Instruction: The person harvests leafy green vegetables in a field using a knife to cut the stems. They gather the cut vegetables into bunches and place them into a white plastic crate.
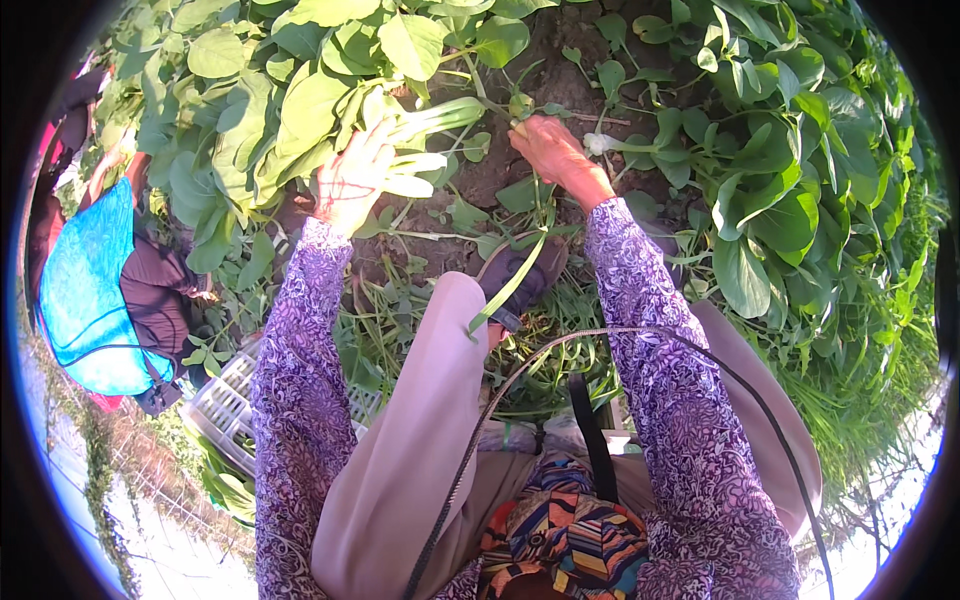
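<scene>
My left hand (pixel 351 180) is closed around the pale stalks of a bunch of leafy greens (pixel 300 120), whose broad leaves spread to the upper left. To its right, my right hand (pixel 549 150) is curled low over the soil, at the base of a green stem (pixel 480 82); its fingertips are partly hidden, and what it grips cannot be told. Just right of that hand, a leafy plant with a whitish root end (pixel 598 143) lies on its side.
Dense leafy plants (pixel 780 150) stand at the right. A white plastic crate (pixel 229 401) is at my lower left. Further left crouches a person in a bright blue garment (pixel 90 292). My shoe (pixel 525 277) rests on the weedy soil between my arms. A dark cord (pixel 517 371) arches over my lap.
</scene>
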The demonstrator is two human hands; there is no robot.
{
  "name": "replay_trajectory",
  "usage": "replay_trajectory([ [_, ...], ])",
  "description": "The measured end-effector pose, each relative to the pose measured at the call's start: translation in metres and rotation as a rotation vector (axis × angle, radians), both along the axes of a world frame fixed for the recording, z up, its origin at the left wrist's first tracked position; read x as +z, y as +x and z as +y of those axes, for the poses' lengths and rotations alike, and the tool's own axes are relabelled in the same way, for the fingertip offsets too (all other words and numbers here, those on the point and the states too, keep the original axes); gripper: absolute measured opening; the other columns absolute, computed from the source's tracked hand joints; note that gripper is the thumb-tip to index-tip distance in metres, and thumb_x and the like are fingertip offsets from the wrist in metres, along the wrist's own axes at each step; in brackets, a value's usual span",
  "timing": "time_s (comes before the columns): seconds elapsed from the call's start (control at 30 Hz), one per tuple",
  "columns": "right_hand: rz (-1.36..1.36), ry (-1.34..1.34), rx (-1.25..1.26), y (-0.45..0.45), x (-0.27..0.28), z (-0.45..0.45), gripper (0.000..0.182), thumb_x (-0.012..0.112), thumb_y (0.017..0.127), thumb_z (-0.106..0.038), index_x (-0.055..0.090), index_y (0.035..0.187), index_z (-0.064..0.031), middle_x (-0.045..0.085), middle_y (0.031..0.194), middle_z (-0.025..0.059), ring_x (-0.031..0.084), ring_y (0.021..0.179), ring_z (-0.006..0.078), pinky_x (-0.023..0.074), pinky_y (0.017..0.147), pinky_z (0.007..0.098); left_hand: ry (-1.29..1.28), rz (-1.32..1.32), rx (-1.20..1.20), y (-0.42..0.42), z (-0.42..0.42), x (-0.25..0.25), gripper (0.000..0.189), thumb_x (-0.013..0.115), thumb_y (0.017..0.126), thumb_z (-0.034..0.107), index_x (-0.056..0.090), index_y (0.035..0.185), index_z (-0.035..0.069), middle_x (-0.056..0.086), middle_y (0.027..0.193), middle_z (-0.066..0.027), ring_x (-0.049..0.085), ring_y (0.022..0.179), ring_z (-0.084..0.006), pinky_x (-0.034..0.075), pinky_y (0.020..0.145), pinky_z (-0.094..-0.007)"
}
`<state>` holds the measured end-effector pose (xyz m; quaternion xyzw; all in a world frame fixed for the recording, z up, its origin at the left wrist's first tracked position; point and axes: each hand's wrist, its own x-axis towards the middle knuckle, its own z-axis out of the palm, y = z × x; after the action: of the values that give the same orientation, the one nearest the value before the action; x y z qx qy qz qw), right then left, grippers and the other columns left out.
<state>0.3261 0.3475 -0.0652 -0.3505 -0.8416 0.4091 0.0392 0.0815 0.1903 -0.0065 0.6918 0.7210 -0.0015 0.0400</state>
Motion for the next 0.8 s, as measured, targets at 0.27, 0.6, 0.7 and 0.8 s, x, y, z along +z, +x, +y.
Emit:
replay_trajectory([
  [0.27,0.361,0.256,-0.141,-0.002,0.044,-0.011,0.013,0.06,0.08,-0.012,0.051,0.086,-0.0056,0.056,0.067,0.0137,0.058,0.062,0.0308,0.045,0.053,0.0389,0.064,-0.058,-0.017,-0.005,-0.002,0.005,0.022,0.053,0.078,0.017,0.056,0.099,0.014,0.046,0.131,0.0035,0.053,0.102,-0.0157,0.05,0.069,-0.032],
  [0.6,0.289,0.108,0.05,-0.068,-0.019,-0.004,0.053,0.066,0.07,-0.012,0.045,0.118,-0.0065,0.058,0.104,0.0149,0.059,0.091,0.0334,0.0477,0.078,0.0411,-0.053,0.082,-0.071,0.005,0.003,0.028,0.024,0.052,0.08,0.02,0.057,0.103,0.015,0.041,0.137,0.0038,0.048,0.113,-0.0152,0.05,0.071,-0.0344],
  [0.7,0.306,0.153,0.106,-0.029,0.01,0.0,0.051,0.065,0.068,-0.006,0.046,0.115,-0.0074,0.058,0.091,0.015,0.059,0.081,0.0339,0.0491,0.069,0.0404,0.223,-0.28,-0.181,0.022,0.013,0.063,0.016,0.061,0.073,0.013,0.064,0.088,0.009,0.048,0.132,-0.001,0.05,0.115,-0.018,0.051,0.074,-0.032],
  [0.8,0.314,0.151,0.057,0.018,0.053,0.01,0.047,0.069,0.066,-0.014,0.053,0.109,-0.0053,0.059,0.087,0.0145,0.06,0.075,0.0316,0.0491,0.067,0.0388,0.061,-0.268,-0.076,0.053,0.008,0.123,0.021,0.067,0.066,0.013,0.067,0.086,0.008,0.052,0.127,-0.0032,0.052,0.114,-0.023,0.049,0.082,-0.0314],
])
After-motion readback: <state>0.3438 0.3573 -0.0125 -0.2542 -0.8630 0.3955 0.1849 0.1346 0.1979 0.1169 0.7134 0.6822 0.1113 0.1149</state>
